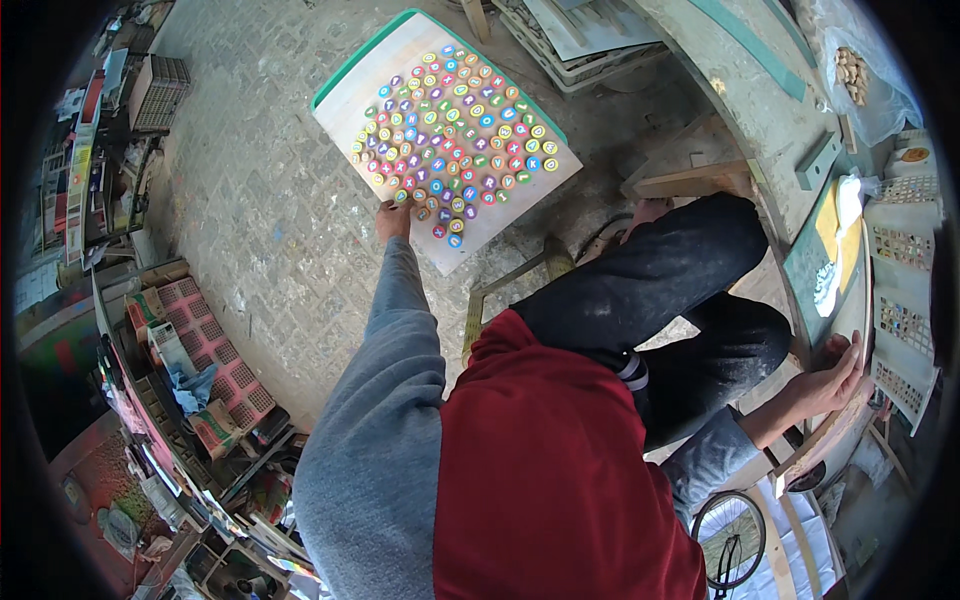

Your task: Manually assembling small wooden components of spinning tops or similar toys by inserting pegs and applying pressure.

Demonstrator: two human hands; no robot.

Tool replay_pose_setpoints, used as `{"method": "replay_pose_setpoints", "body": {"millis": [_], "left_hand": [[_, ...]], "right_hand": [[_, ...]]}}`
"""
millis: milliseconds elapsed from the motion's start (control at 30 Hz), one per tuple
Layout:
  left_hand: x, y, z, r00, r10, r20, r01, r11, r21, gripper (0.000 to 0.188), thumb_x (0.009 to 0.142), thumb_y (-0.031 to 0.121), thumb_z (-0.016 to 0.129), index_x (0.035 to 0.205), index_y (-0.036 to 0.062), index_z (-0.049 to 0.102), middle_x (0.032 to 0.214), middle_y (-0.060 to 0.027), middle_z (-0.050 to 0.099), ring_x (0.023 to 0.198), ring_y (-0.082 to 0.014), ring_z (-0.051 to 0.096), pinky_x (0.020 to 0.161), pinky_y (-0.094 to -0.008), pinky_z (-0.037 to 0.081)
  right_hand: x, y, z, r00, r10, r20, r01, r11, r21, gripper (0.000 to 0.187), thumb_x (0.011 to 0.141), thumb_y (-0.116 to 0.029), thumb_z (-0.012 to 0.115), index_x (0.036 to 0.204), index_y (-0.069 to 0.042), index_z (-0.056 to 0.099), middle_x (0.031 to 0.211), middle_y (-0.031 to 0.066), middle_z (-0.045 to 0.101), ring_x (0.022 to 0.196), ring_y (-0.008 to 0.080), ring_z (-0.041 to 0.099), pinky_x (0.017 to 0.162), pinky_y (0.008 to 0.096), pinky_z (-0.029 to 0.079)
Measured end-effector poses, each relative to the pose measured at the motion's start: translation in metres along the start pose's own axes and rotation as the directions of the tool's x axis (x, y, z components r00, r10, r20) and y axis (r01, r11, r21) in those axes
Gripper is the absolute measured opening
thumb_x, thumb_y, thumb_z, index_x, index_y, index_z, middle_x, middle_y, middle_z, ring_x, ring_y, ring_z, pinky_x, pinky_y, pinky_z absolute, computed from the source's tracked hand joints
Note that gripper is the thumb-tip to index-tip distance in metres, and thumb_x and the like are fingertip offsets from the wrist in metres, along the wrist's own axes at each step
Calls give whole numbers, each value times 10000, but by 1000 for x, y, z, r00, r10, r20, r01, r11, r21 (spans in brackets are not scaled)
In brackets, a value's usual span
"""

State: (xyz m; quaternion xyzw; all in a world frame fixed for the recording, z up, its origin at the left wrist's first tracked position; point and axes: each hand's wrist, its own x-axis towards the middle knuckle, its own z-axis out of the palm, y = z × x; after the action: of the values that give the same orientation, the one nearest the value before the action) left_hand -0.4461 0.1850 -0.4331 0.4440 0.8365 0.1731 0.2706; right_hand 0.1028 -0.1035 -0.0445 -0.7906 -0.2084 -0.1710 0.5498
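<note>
My left hand [393,218] reaches out to the near left edge of a pale board [450,258]. Its fingertips are drawn together beside the closest of the small round letter discs [440,190]; whatever they pinch is too small to make out. These discs lie face up across the board in red, blue, yellow, green, purple and orange. A green rim [350,72] shows along the board's far and side edges. Over on the right, my right hand [832,382] rests by the curved workbench edge [850,405], its fingers stretched out and apart, with nothing visible in them.
On the right bench lie a yellow-and-white cloth-like item [835,240], a grey-green block [819,161] and a plastic bag [870,90] of small pieces. Pink grid trays [215,345] stand on the left. A crate [590,60] sits behind the board.
</note>
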Motion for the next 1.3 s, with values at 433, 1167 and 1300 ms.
{"method": "replay_pose_setpoints", "body": {"millis": [433, 1167, 1300], "left_hand": [[-6, -29, 9, 990, -86, -110, 67, 984, -163, 455, 764, 391, 617, 911, -24, 731, 828, -190, 718, 821, -331, 693, 798, -437, 515], [13, -50, 30, 971, 177, -163, -179, 984, 5, 326, 704, 188, 773, 974, 12, 728, 832, -141, 728, 766, -225, 698, 725, -363, 538], [6, -39, 35, 981, 156, -116, -163, 985, -55, 351, 685, 199, 786, 975, 10, 727, 823, -132, 727, 765, -223, 694, 725, -360, 538]], "right_hand": [[-2, 0, 1, 1000, -5, -17, 5, 1000, -12, 261, 978, -176, 555, 1076, 16, 703, 804, 58, 654, 743, 115, 571, 682, 260, 447], [-4, 4, 3, 999, -19, 27, 20, 1000, -14, 260, 982, -176, 557, 1091, 16, 694, 818, 61, 652, 756, 115, 564, 702, 260, 454], [-5, 2, 1, 1000, -21, 22, 21, 1000, -11, 259, 980, -179, 562, 1087, 15, 696, 821, 60, 652, 751, 114, 559, 698, 259, 450]]}}
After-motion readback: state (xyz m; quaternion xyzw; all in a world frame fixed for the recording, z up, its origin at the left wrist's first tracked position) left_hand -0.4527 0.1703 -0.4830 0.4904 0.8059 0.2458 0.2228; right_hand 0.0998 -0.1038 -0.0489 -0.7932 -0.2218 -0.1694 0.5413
